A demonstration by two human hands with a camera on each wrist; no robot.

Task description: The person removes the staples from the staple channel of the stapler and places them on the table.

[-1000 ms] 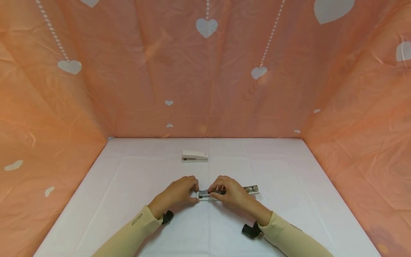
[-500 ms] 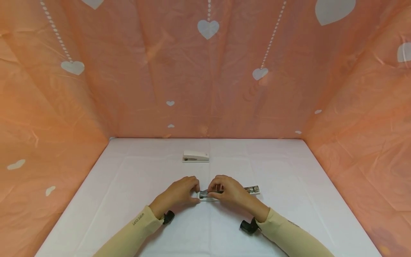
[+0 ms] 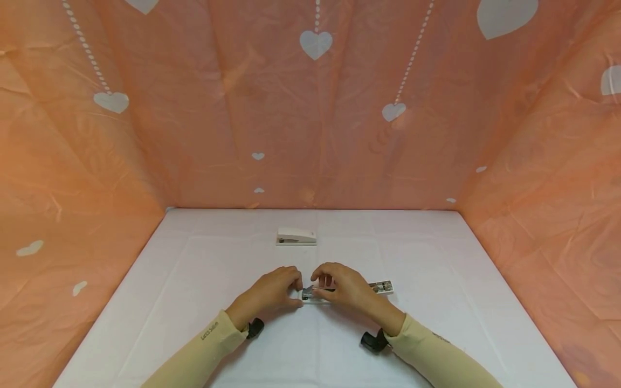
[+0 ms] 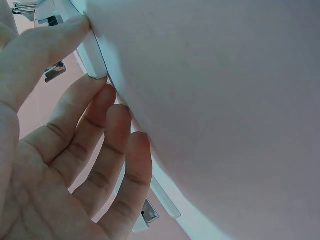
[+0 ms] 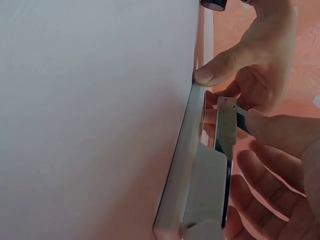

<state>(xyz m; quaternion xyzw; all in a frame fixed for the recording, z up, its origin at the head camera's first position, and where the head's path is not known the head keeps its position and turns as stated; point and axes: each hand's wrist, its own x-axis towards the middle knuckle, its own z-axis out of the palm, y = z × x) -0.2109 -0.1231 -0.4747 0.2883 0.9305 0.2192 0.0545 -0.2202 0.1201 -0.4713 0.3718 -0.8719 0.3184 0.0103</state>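
Right fingers (image 3: 321,269) higher above stapler (image 3: 380,288)

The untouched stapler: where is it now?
In the head view, the stapler stands just left of centre on the white table, beyond the left hand and right hand.

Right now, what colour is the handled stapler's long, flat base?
The flat base is white; best seen in the right wrist view.

Smooth and plastic-looking at the base (image 5: 180,170) of the nearer stapler (image 3: 381,287); glossy and metallic along its rail (image 5: 226,122). Smooth and plastic-looking on the farther stapler (image 3: 297,237). Creased, faintly shiny at the backdrop sheeting (image 3: 349,134); matt and woven-looking at the cloth sleeves (image 3: 194,353).
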